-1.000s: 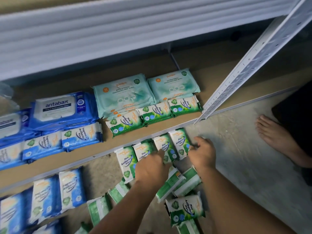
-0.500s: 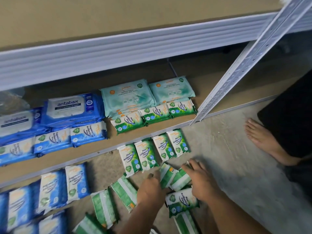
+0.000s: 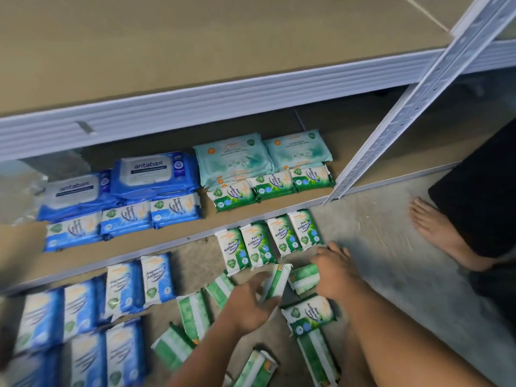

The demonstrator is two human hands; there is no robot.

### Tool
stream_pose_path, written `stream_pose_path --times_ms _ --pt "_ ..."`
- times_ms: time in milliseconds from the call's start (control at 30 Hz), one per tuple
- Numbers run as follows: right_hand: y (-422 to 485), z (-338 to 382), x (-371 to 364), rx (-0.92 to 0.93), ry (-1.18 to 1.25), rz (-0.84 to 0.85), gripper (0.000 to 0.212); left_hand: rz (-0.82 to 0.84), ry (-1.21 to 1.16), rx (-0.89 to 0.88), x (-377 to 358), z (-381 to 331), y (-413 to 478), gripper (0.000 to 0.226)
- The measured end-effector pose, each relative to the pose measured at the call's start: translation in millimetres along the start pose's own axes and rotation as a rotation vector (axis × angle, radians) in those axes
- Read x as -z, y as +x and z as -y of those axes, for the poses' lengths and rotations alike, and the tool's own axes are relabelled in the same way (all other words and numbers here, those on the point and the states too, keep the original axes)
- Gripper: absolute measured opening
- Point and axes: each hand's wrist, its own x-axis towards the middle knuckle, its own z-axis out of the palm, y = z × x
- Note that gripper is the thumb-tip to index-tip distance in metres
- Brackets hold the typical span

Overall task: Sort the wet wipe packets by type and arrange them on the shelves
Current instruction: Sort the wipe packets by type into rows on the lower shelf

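Pinching a green packet (image 3: 275, 282), the left hand (image 3: 248, 305) curled its fingers round it. The right hand (image 3: 336, 270) touched a second packet (image 3: 304, 279), grip unclear.

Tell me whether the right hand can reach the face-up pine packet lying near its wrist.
Probably yes: the face-up pine packet lies uncovered on the floor just beside the right hand, nothing over it.

Your tan, white-edged shelf board (image 3: 139, 250) carries dark blue antabax packs (image 3: 156, 174), pale teal packs (image 3: 231, 160) and green-and-white pine packets (image 3: 268, 185). On the grey floor (image 3: 391, 247) lie blue-and-white packets (image 3: 125, 289); your left hand (image 3: 251, 305) grips a green, white-striped packet (image 3: 275, 280).
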Motion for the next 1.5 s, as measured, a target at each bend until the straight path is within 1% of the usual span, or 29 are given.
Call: stream_pose_path --times_ms 67,100,133,167,200,233,267,300,367,400,467,533,600,633,700,800,900,967,1033,1133,1200,1267,1300,1367,1433,1500 --pt "-12 8 11 -0.123 0.138 0.003 0.053 0.011 -0.071 0.011 12 -1 -14 0.059" --pt "-20 12 17 -0.193 0.250 0.042 0.046 0.015 -0.131 0.018 17 -3 -23 0.055" --pt "-29 17 21 -0.268 0.408 0.106 0.039 0.011 -0.220 0.030 22 -4 -31 0.050" --pt "-36 21 20 -0.333 0.620 0.184 0.036 0.006 -0.352 0.058 26 -6 -41 0.046" --pt "-45 27 20 -0.382 0.868 0.266 0.040 -0.006 -0.520 0.091 31 -7 -51 0.046" --pt "-54 32 18 -0.410 1.108 0.350 0.047 -0.012 -0.699 0.103 36 -10 -63 0.052" --pt "-64 39 16 -0.425 1.294 0.424 0.051 -0.011 -0.872 0.103 40 -13 -74 0.061" --pt "-75 47 17 -0.414 1.444 0.467 0.046 0.000 -1.013 0.081 44 -18 -85 0.067" --pt "-96 62 20 -0.369 1.628 0.528 0.032 0.020 -1.206 0.040 49 -27 -107 0.064" --pt "-107 70 23 -0.347 1.686 0.549 0.032 0.020 -1.273 0.040 53 -33 -120 0.060" --pt "-124 80 27 -0.329 1.816 0.538 0.037 0.001 -1.321 0.063 60 -39 -140 0.045" --pt "-139 86 30 -0.312 1.951 0.481 0.040 -0.030 -1.283 0.096 67 -44 -154 0.035" --pt "-150 89 33 -0.297 2.069 0.452 0.035 -0.060 -1.227 0.127 72 -50 -163 0.027" --pt "-155 90 35 -0.305 2.113 0.442 0.033 -0.077 -1.199 0.140 73 -52 -166 0.027" --pt "-161 91 37 -0.326 2.166 0.423 0.037 -0.108 -1.160 0.150 74 -58 -173 0.030" --pt "-166 91 40 -0.338 2.215 0.386 0.046 -0.165 -1.095 0.148 75 -62 -182 0.030" --pt "-169 91 43 -0.330 2.214 0.370 0.044 -0.177 -1.057 0.164 75 -62 -184 0.032" --pt "-169 91 43 -0.328 2.172 0.365 0.040 -0.176 -1.015 0.151 74 -65 -186 0.030" --pt "-165 92 40 -0.364 2.107 0.325 0.035 -0.175 -0.925 0.106 71 -67 -189 0.025" --pt "-159 95 37 -0.395 1.915 0.214 0.032 -0.228 -0.678 0.059 67 -63 -189 0.023" --pt "-158 95 36 -0.419 1.824 0.128 0.040 -0.248 -0.626 0.032 66 -57 -188 0.042" --pt "-161 93 38 -0.420 1.760 0.087 0.064 -0.221 -0.657 0.009 66 -56 -192 0.064" --pt "-163 91 39 -0.412 1.729 0.089 0.077 -0.211 -0.667 0.006 66 -55 -191 0.070" --pt "-166 89 40 -0.406 1.660 0.091 0.090 -0.197 -0.637 -0.004 65 -55 -190 0.068" --pt "-168 86 42 -0.399 1.606 0.071 0.091 -0.185 -0.599 -0.017 63 -56 -188 0.059" --pt "-168 83 44 -0.394 1.577 0.044 0.090 -0.181 -0.596 -0.030 61 -56 -183 0.054"
